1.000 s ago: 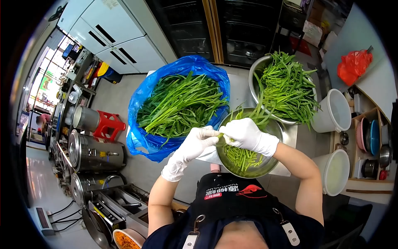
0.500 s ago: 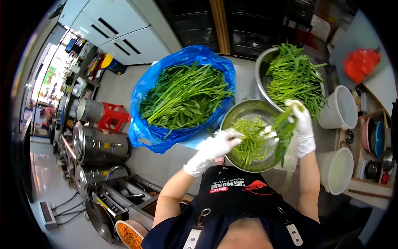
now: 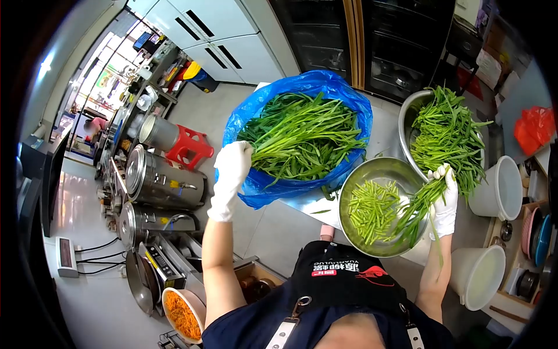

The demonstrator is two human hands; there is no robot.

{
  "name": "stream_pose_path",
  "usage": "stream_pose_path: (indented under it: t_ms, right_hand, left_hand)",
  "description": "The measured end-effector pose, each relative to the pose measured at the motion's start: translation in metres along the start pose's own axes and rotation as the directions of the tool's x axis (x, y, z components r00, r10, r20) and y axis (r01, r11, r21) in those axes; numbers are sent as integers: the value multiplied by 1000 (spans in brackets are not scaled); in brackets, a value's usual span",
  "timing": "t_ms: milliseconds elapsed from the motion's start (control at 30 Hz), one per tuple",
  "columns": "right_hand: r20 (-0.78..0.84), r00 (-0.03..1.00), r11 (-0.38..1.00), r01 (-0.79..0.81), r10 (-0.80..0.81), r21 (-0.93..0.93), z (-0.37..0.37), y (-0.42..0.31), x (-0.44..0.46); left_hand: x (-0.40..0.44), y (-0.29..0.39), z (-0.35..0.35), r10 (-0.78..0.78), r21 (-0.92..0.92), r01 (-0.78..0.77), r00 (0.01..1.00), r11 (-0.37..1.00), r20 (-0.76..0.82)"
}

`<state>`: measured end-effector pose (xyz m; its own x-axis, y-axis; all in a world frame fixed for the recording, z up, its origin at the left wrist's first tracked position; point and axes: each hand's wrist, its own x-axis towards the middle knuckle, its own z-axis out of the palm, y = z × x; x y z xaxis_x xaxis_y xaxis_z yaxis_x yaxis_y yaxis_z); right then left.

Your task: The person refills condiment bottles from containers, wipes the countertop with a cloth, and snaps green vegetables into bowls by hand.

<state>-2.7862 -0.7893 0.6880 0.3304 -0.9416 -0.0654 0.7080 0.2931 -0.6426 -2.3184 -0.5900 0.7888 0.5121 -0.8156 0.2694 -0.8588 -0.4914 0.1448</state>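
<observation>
Both my hands wear white gloves. At the left edge of the blue plastic bag (image 3: 356, 110), my left hand (image 3: 232, 168) is closed round the stem ends of leafy greens (image 3: 308, 131) that look like water spinach. These greens fill the bag. My right hand (image 3: 445, 200) grips a small bunch of water spinach (image 3: 419, 203), its leaves hanging over the right side of a steel bowl (image 3: 356, 230). Short cut stem pieces (image 3: 372, 212) lie inside that bowl. Behind my right hand, a larger steel basin (image 3: 407, 131) holds a heap of water spinach (image 3: 444, 136).
White buckets (image 3: 494, 189) stand on the right beside shelves of dishes. Lidded steel pots (image 3: 165, 180) and a red stool (image 3: 190, 150) are on the left. A bowl of orange shreds (image 3: 183, 314) sits at lower left. Fridge doors (image 3: 224, 35) are behind.
My left hand has moved from the steel bowl to the blue bag and taken hold of stems there. My right hand keeps its bunch near the bowl. The view has shifted leftward.
</observation>
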Motion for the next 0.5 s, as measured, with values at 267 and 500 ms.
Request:
stream_pose_path:
  t_ms: [267,500]
  right_hand:
    - [-73,997,989,-37,26,-146,29,25,16]
    - [-16,990,972,-138,137,-189,48,46,16]
  left_hand:
    - [24,-4,-18,-56,-60,92,893,994,447]
    - [40,0,-16,69,-23,-67,841,997,536]
